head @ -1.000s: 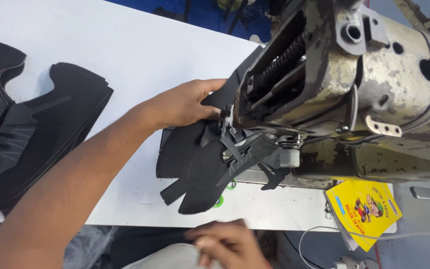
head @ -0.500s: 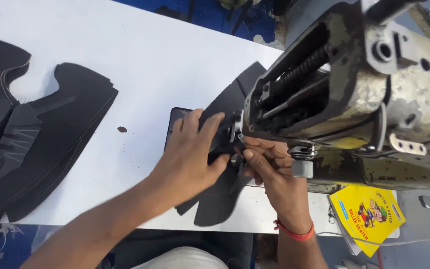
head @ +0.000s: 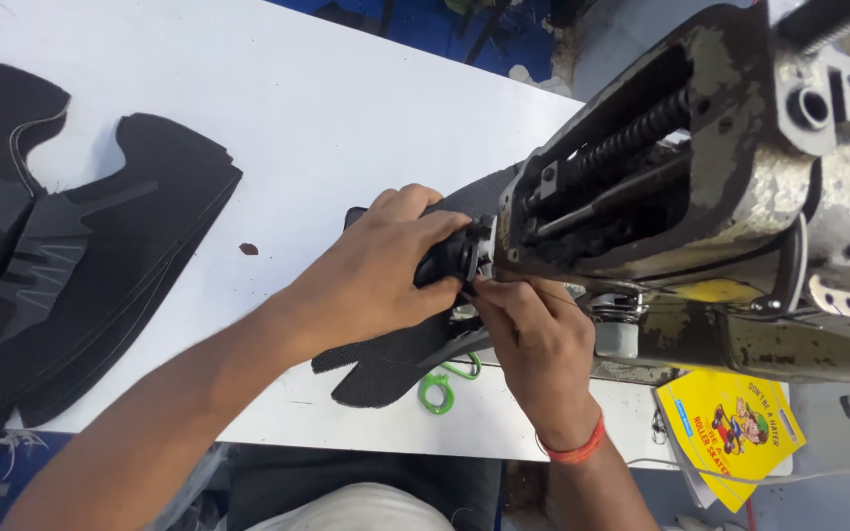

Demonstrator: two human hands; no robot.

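Since half a second ago, both hands have closed in tighter at the needle end of the sewing machine [head: 700, 187], and the camera has drawn nearer.

Head view, entries placed from the sewing machine:
- Left hand [head: 376, 275]: at the machine's needle end, fingers curled and pressed down on the black mesh piece [head: 386, 364], pinning it.
- Right hand [head: 533, 344]: just below the needle end, fingertips pinched together, apparently on a thread; exact hold cannot be told.
- Black mesh piece: under the needle end, long axis running diagonally, its free end pointing away from the machine toward the person.
- Green snips [head: 437, 388]: beside the piece's free end.
- Stack of black cut pieces [head: 81, 265]: well apart, far across the white table [head: 277, 108].
- Yellow booklet [head: 730, 428]: below the machine body.

The tighter hold suggests fine positioning at the needle.
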